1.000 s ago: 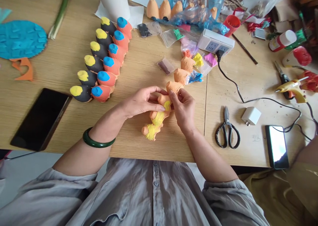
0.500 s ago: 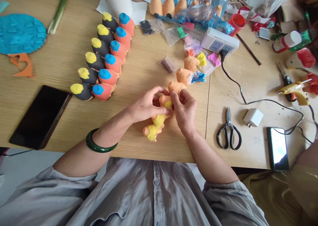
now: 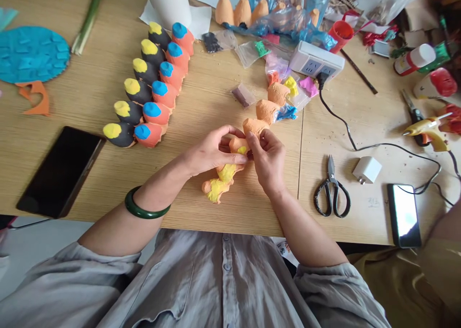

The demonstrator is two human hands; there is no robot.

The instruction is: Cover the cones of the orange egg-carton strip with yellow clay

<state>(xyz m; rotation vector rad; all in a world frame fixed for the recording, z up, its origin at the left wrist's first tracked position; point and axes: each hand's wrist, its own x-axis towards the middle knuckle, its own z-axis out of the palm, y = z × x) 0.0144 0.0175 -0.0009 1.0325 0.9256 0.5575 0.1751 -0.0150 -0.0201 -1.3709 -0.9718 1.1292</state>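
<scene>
- The left hand (image 3: 211,150) and right hand (image 3: 268,157) meet over the near middle of the wooden table (image 3: 201,102), fingers curled and pinched together on one cone of an orange egg-carton strip (image 3: 230,162).
- That strip runs from the near cones capped in yellow clay (image 3: 216,189) up and away to the right, its far cones bare orange and resting on the table.
- A green bangle (image 3: 144,208) sits on the left wrist.
- Near left lies a black phone (image 3: 59,172); near right, black scissors (image 3: 331,191), a white charger (image 3: 366,169) and a second phone (image 3: 403,215).
- Farther left, a double row of painted cones (image 3: 151,88), black with yellow tips and red with blue tips.
- Just beyond the hands, small bags of coloured clay (image 3: 288,88).
- Farther right, a white power strip (image 3: 316,64) and a yellow glue gun (image 3: 427,128).
</scene>
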